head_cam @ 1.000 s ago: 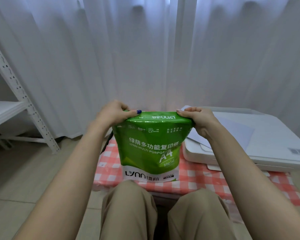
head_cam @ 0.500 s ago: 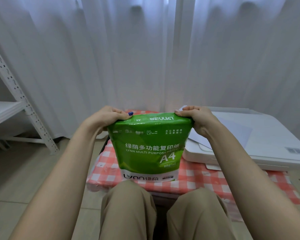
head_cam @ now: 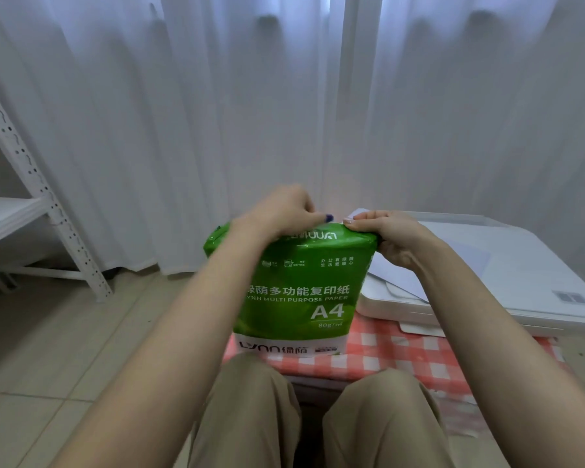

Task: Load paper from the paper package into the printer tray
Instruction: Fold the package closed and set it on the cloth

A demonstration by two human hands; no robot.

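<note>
A green A4 paper package [head_cam: 298, 292] stands upright on the red checked tablecloth [head_cam: 406, 352], just beyond my knees. My left hand [head_cam: 281, 211] pinches the wrapper along the package's top edge, near the middle. My right hand [head_cam: 385, 238] grips the top right corner of the same wrapper. To the right lies a white printer [head_cam: 507, 285] with a loose white sheet [head_cam: 453, 265] on its flat lid. The printer's tray is not visible.
White curtains [head_cam: 284, 113] hang close behind the low table. A white metal shelf rack [head_cam: 24, 197] stands on the tiled floor at the left. My legs in beige trousers [head_cam: 250, 417] fill the lower middle.
My left hand has slid from the package's top left corner toward the middle of the top edge, close to the right hand. The package stays upright.
</note>
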